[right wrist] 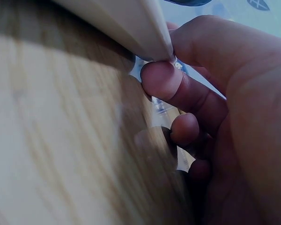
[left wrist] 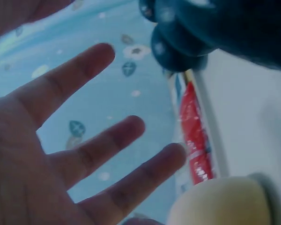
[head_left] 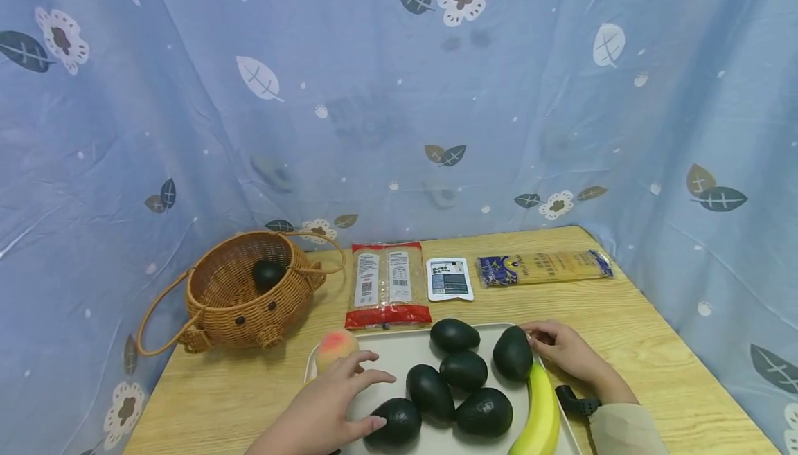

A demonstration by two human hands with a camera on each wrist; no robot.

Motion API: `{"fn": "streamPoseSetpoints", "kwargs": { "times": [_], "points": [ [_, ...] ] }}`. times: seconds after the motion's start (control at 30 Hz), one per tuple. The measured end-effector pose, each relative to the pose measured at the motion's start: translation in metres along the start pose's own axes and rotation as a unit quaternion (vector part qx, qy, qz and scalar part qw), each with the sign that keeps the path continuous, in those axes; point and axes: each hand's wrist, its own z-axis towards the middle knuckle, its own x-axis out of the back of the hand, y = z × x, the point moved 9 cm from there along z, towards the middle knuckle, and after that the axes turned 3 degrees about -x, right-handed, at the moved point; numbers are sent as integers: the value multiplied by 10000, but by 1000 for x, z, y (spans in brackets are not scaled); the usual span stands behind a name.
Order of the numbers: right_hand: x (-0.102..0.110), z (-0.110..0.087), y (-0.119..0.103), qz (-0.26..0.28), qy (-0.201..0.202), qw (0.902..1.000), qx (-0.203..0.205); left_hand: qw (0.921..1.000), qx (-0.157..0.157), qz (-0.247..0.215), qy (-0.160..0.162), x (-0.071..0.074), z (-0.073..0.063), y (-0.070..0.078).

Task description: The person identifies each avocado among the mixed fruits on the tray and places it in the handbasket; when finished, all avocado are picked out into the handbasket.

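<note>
A cream tray (head_left: 389, 357) holds several dark avocados (head_left: 483, 412), a banana (head_left: 541, 415) along its right side and a peach (head_left: 337, 346) at its far left corner. My left hand (head_left: 330, 403) hovers over the tray's left part, fingers spread, its thumb overlapping the nearest-left avocado (head_left: 399, 426). In the left wrist view the fingers (left wrist: 96, 61) are straight with nothing between them. My right hand (head_left: 570, 354) is at the tray's far right corner. The right wrist view shows its thumb and index finger pinching the tray's rim (right wrist: 159, 37), other fingers curled below.
A wicker basket (head_left: 249, 320) with an animal face and looped handles stands at the left, one avocado (head_left: 268, 275) inside. Behind the tray lie a red-edged clear packet (head_left: 388, 285), a small white-and-blue packet (head_left: 449, 279) and a pack of noodles (head_left: 545, 268). A blue patterned curtain (head_left: 374, 95) surrounds the table.
</note>
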Motion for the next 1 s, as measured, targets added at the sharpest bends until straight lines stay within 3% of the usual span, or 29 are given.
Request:
{"fn": "streamPoseSetpoints", "kwargs": {
  "times": [0.23, 0.5, 0.63, 0.77, 0.9, 1.0],
  "points": [
    [1, -1, 0, 34, 40, 10000, -2, 9968, 287, -80, -743, -33, 9, -13],
    [-1, -1, -4, 35, 65, 9999, 107, 9899, 512, -629, -1162, -55, 15, -22],
    [-2, 0, -4, 94, 57, 9999, 91, 9899, 271, -759, -1170, -59, 17, -15],
    [-3, 0, -3, 180, -3, 9998, 76, 9921, 114, -608, -1090, -60, 19, -12],
    [-3, 1, -2, 161, -21, 9998, 73, 9929, 290, -608, -981, -58, 18, -14],
    [-2, 0, 0, 99, 19, 9999, 53, 9912, 509, -854, -875, -52, 16, -15]
  ]
}}
